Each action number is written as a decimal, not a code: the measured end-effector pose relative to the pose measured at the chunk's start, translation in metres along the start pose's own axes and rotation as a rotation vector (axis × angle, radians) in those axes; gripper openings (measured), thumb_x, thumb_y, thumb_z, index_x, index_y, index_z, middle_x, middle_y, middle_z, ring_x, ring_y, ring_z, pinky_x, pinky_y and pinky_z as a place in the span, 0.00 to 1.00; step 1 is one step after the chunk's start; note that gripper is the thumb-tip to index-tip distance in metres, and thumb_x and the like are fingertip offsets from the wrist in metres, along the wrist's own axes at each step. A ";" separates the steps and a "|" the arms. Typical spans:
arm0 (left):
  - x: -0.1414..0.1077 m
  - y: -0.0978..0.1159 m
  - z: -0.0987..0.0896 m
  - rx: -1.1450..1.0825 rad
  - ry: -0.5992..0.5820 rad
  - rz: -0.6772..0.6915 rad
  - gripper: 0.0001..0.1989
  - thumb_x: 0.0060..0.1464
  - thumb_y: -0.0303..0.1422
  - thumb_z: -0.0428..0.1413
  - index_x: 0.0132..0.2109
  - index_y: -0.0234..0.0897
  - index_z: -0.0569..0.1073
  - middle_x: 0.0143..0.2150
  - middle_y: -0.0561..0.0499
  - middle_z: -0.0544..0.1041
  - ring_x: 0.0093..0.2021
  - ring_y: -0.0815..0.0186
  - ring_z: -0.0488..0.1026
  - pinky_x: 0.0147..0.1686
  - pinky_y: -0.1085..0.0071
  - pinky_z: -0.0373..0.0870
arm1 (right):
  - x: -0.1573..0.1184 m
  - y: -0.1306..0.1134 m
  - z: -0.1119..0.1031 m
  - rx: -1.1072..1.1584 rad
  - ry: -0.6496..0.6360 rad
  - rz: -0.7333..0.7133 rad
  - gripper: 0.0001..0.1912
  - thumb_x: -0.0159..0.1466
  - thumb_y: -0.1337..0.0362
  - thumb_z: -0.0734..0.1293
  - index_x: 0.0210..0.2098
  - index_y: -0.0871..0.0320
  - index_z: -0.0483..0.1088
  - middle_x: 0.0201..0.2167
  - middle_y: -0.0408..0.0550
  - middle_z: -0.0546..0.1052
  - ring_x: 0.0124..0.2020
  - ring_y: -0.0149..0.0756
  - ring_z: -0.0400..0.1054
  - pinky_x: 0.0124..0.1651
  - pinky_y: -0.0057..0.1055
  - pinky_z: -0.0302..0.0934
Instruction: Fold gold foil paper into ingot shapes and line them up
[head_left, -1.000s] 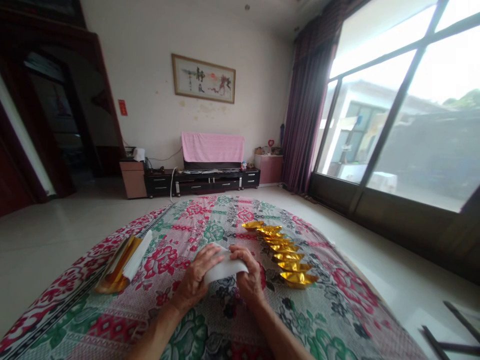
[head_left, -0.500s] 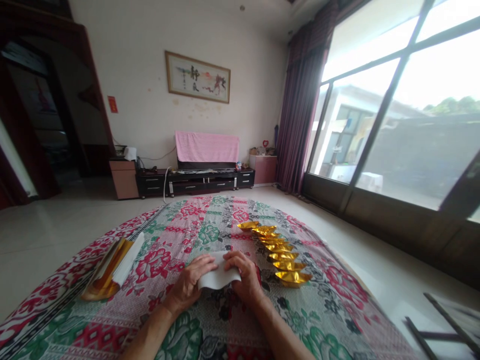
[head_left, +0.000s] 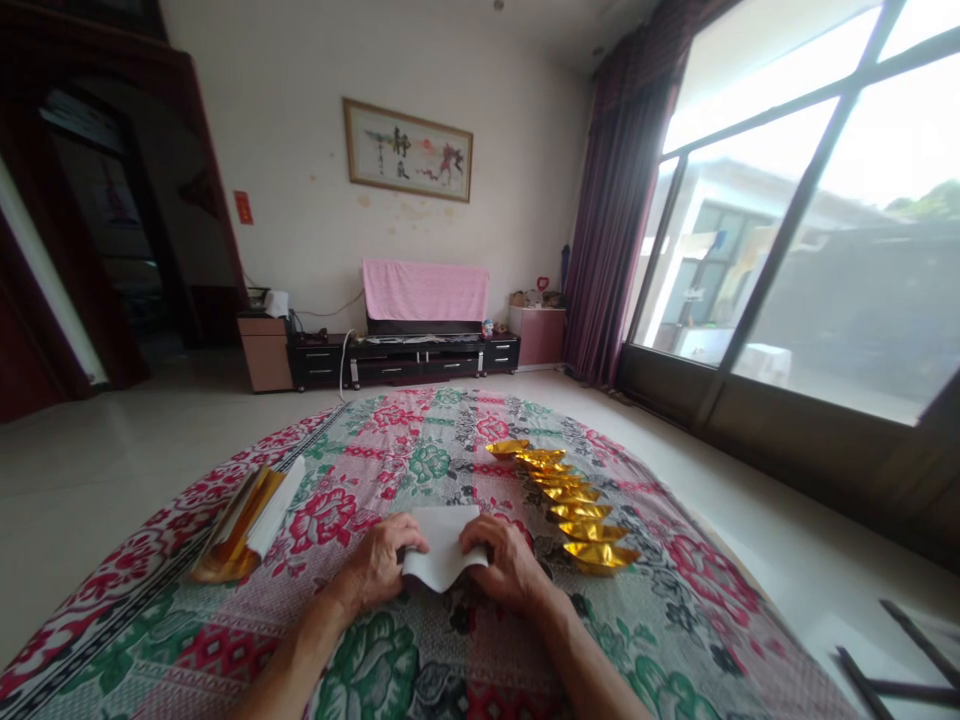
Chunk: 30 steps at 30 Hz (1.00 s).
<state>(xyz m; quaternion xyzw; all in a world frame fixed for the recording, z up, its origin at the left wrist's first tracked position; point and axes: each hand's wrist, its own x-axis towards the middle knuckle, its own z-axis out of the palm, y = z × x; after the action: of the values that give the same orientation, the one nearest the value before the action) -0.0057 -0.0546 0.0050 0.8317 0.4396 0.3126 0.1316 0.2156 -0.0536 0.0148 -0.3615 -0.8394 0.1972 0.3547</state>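
From where I stand, the white paper [head_left: 444, 550] sits squarely between the person's two hands, gripped at its sides. The left hand [head_left: 381, 558] has the left edge, its fingers curled over the top and pinching the sheet; the thumb is mostly out of my sight. The right hand [head_left: 504, 562] pinches the opposite edge in much the same way, fingers bent over onto the upper face. Between them the paper bows, the near edge sagging in a soft curve toward the person, while the far edge runs fairly straight beyond the fingertips. I can't tell whether its underside touches the flowered cloth [head_left: 360, 640] below.

Just beside the right hand, farther out to the right, boat-shaped gold pieces [head_left: 600, 557] lie in a slanting row that runs away toward the far side, the closer ones overlapping little, the farther ones crowded. Well apart from the left hand, over on the left, a curled bundle of gold and white sheets [head_left: 247, 525] rests on the cloth.
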 end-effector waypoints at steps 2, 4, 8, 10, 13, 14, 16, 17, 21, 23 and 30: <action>0.000 0.003 -0.003 -0.008 -0.013 -0.020 0.06 0.44 0.29 0.54 0.30 0.36 0.76 0.32 0.49 0.73 0.35 0.67 0.70 0.37 0.73 0.66 | 0.001 -0.003 -0.003 0.012 -0.009 0.003 0.09 0.48 0.73 0.59 0.25 0.58 0.67 0.28 0.43 0.71 0.32 0.30 0.63 0.36 0.23 0.54; 0.000 0.006 -0.006 -0.023 -0.024 -0.041 0.07 0.48 0.31 0.53 0.28 0.36 0.75 0.31 0.50 0.73 0.34 0.68 0.70 0.37 0.74 0.65 | 0.001 -0.003 -0.004 0.016 -0.006 0.006 0.08 0.51 0.72 0.58 0.24 0.58 0.67 0.26 0.42 0.70 0.30 0.29 0.63 0.34 0.22 0.53; 0.001 0.008 -0.006 -0.046 -0.009 -0.095 0.10 0.51 0.33 0.50 0.30 0.37 0.75 0.32 0.51 0.74 0.35 0.69 0.70 0.37 0.76 0.64 | 0.002 0.003 0.002 -0.081 0.078 0.102 0.10 0.57 0.68 0.58 0.20 0.59 0.63 0.18 0.39 0.65 0.22 0.26 0.58 0.26 0.22 0.47; 0.003 0.004 -0.001 -0.019 0.039 -0.168 0.11 0.53 0.33 0.48 0.31 0.36 0.74 0.30 0.52 0.74 0.33 0.69 0.70 0.34 0.76 0.64 | 0.004 0.006 0.007 -0.142 0.138 0.160 0.14 0.59 0.65 0.57 0.18 0.59 0.61 0.15 0.39 0.61 0.19 0.25 0.55 0.24 0.23 0.44; 0.006 -0.002 0.007 0.028 0.120 -0.292 0.12 0.53 0.35 0.47 0.39 0.36 0.72 0.26 0.53 0.73 0.28 0.69 0.70 0.29 0.76 0.63 | 0.006 0.008 0.013 -0.212 0.203 0.196 0.15 0.61 0.63 0.55 0.19 0.59 0.61 0.16 0.39 0.63 0.19 0.25 0.55 0.24 0.23 0.44; 0.007 -0.004 0.010 0.034 0.141 -0.314 0.14 0.53 0.35 0.47 0.45 0.36 0.70 0.25 0.54 0.72 0.27 0.69 0.69 0.28 0.76 0.62 | 0.007 0.008 0.015 -0.230 0.213 0.203 0.15 0.62 0.63 0.55 0.20 0.59 0.62 0.17 0.40 0.64 0.20 0.26 0.57 0.25 0.23 0.44; 0.009 -0.006 0.014 0.057 0.178 -0.326 0.21 0.54 0.35 0.46 0.55 0.36 0.62 0.22 0.56 0.71 0.24 0.69 0.69 0.27 0.76 0.62 | 0.009 0.007 0.017 -0.260 0.223 0.222 0.12 0.62 0.64 0.55 0.25 0.58 0.65 0.20 0.42 0.68 0.22 0.28 0.60 0.26 0.23 0.46; 0.009 -0.007 0.015 0.079 0.191 -0.322 0.23 0.55 0.34 0.45 0.57 0.36 0.59 0.21 0.57 0.70 0.22 0.69 0.68 0.26 0.75 0.62 | 0.010 0.007 0.018 -0.274 0.224 0.238 0.11 0.62 0.64 0.55 0.28 0.58 0.66 0.22 0.43 0.70 0.24 0.29 0.63 0.27 0.23 0.48; 0.009 -0.007 0.018 0.197 0.198 -0.192 0.21 0.57 0.32 0.43 0.57 0.37 0.61 0.27 0.52 0.73 0.27 0.68 0.70 0.30 0.74 0.64 | 0.014 0.007 0.021 -0.334 0.216 0.329 0.13 0.60 0.64 0.57 0.43 0.58 0.65 0.31 0.48 0.75 0.33 0.35 0.68 0.34 0.25 0.52; 0.008 -0.006 0.018 0.279 0.177 -0.121 0.17 0.57 0.31 0.42 0.51 0.38 0.67 0.30 0.49 0.73 0.32 0.67 0.70 0.34 0.73 0.64 | 0.016 0.008 0.024 -0.359 0.195 0.356 0.15 0.60 0.63 0.57 0.46 0.59 0.64 0.33 0.49 0.75 0.36 0.37 0.68 0.37 0.27 0.53; 0.007 0.000 0.019 0.458 0.077 -0.106 0.15 0.57 0.28 0.42 0.37 0.37 0.74 0.29 0.48 0.69 0.34 0.65 0.65 0.36 0.70 0.62 | 0.015 0.010 0.028 -0.443 0.196 0.354 0.18 0.57 0.64 0.60 0.47 0.58 0.64 0.38 0.50 0.72 0.41 0.39 0.64 0.43 0.30 0.54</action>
<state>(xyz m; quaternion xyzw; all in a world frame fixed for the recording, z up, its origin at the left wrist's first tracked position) 0.0095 -0.0475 -0.0067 0.8030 0.5468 0.2289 -0.0612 0.1916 -0.0377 -0.0031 -0.5883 -0.7476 0.0324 0.3066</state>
